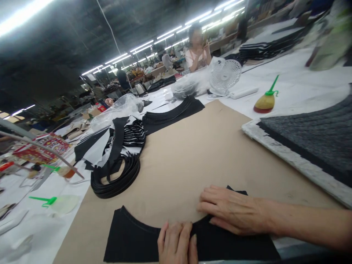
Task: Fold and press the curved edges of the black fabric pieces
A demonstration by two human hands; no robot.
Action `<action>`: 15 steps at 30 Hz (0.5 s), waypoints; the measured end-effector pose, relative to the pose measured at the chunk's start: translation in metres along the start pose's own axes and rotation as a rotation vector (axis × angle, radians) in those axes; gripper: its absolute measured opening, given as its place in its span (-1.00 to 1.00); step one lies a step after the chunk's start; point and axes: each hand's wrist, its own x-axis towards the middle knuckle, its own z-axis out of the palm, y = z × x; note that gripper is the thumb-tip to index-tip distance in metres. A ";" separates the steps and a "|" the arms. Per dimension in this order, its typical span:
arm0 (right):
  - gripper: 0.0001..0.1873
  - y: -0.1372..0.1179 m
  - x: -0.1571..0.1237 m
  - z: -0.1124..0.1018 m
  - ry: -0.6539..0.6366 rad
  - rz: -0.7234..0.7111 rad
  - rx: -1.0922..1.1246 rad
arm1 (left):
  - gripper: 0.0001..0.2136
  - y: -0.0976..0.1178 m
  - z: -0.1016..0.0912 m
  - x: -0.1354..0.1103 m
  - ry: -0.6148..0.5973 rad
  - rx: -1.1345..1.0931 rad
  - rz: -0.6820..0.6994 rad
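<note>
A black curved fabric piece [132, 238] lies at the table's front edge, its concave edge away from me. My left hand [177, 244] rests on its middle, with fingers side by side and their tips at the curved edge. Farther right, my right hand [233, 212] lies palm down across the piece, fingers stretched forward past the curved edge. Both hands press from above rather than grip. The right hand and forearm hide part of the piece's right end, whose black tip [238, 191] shows behind the wrist.
Brown paper [192, 157] covers the work surface. Coiled black strips [115, 179] and stacked black pieces [173, 113] lie beyond it. A grey padded board [310, 135] is at right. Glue bottles [264, 102], a white fan [225, 75] and a seated person [196, 55] are farther off.
</note>
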 end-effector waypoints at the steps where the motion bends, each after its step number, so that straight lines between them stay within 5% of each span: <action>1: -0.81 0.000 0.000 -0.002 0.001 0.043 0.030 | -0.82 0.002 0.001 0.006 -0.025 -0.029 -0.034; 9: -0.84 0.007 0.005 -0.014 -0.116 0.116 0.105 | -0.63 0.025 0.013 0.032 -0.429 -0.339 -0.248; 15: -0.88 0.010 -0.006 -0.016 -0.082 0.030 0.039 | -0.62 0.029 0.016 0.028 -0.443 -0.371 -0.155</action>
